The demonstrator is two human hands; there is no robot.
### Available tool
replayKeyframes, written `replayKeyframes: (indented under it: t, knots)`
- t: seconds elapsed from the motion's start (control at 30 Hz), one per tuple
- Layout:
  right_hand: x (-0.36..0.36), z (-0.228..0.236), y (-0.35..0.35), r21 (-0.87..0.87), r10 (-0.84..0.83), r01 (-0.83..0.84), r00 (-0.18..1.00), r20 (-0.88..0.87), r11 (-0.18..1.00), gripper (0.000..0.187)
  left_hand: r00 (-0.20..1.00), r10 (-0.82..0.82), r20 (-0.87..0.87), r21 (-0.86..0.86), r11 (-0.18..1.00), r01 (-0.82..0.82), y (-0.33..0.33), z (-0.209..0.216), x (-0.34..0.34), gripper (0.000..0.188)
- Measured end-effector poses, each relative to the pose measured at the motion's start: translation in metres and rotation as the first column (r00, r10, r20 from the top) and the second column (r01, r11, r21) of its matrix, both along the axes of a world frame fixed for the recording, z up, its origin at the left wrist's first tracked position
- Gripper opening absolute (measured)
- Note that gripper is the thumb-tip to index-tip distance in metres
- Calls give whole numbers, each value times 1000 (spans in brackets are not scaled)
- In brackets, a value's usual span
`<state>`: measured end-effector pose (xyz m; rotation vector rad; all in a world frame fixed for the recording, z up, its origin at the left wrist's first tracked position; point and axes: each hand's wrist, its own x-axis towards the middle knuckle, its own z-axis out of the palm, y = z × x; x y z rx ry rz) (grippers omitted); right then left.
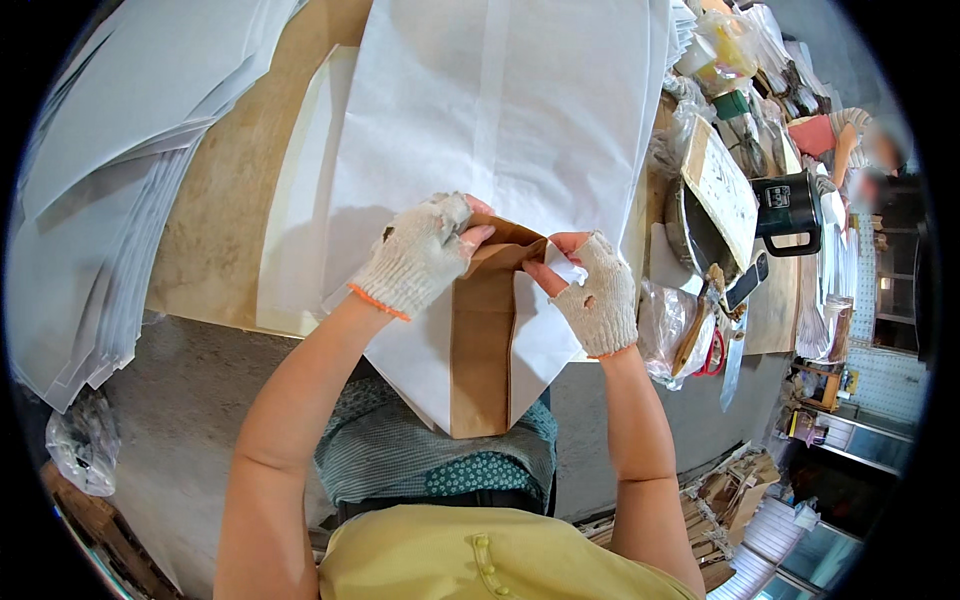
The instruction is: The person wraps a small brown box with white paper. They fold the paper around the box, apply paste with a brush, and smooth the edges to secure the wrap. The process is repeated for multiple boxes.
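In front of me lies a large white paper bag (545, 345), its near end folded out into a point over the table's front edge. A brown paper strip (481, 350) runs along the middle of that end, creased at its far end. My left hand (425, 245), in a worn cream knit glove with bare fingertips, pinches the far left edge of the brown paper. My right hand (595, 290), gloved alike, grips the right edge where brown meets white. Farther off, more flat white paper (430, 120) with a pale seam covers the table.
A tall stack of white paper sheets (120, 190) stands at the left. On the right are a metal basin (685, 225), a black mug (790, 213), a phone (746, 281), a brush (700, 320), red-handled scissors (711, 355) and a knife (733, 370). Another person (840, 140) is farther right.
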<state>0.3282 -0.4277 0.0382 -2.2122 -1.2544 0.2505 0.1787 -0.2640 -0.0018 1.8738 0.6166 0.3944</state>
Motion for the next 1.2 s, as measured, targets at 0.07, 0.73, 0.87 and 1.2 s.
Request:
replayKeyframes:
  t: [0.07, 0.73, 0.87, 1.2]
  knots:
    - [3, 1, -2, 5, 43, -43, 998, 37, 999, 34, 1000, -5, 8, -8, 1000, 5, -1, 2, -1, 20]
    - [47, 15, -8, -102, 196, -241, 924, -328, 965, 34, 1000, -31, 3, -17, 999, 31, 0, 9, -4, 20]
    - [39, 22, -6, -120, 88, -150, 907, -411, 981, 35, 999, -23, -30, -48, 999, 21, 0, 11, -4, 20]
    - [-4, -26, -5, 54, 32, -38, 994, 107, 998, 74, 1000, 23, -22, -26, 999, -23, 0, 4, 2, 18]
